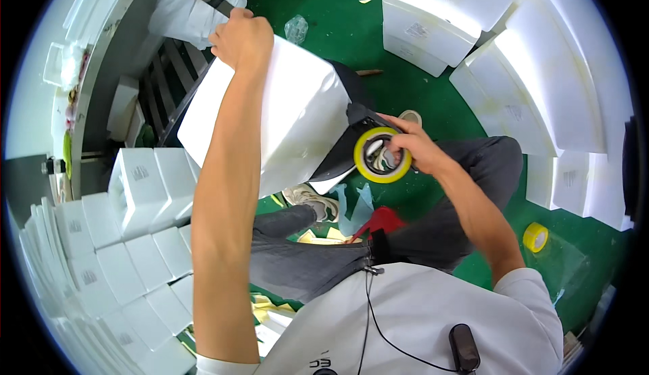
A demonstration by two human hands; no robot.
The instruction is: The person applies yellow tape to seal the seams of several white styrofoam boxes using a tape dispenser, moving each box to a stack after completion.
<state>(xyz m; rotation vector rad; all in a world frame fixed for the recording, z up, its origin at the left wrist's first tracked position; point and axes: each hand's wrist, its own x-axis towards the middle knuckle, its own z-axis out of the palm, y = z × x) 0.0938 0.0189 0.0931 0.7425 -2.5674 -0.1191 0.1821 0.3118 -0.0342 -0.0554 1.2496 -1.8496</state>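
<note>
A white foam box [304,96] stands tilted in front of me, its near faces bright and smooth. My left hand [246,40] reaches over its far left edge, fingers curled around that edge; the fingertips are partly hidden. In my right hand [416,144] is a black tape dispenser [361,114] carrying a roll of yellow tape [359,159]. The dispenser's head touches or nearly touches the box's right side. Some of my right fingers show through the roll's core. Under the box a dark support [334,157] is partly visible.
Stacked white foam boxes rise at left [134,253] and right [507,96]. A spare yellow tape roll [536,237] lies on the green floor [324,10], with a red object [380,220] and paper scraps [332,236] near my feet. A slatted rack [170,78] stands at upper left.
</note>
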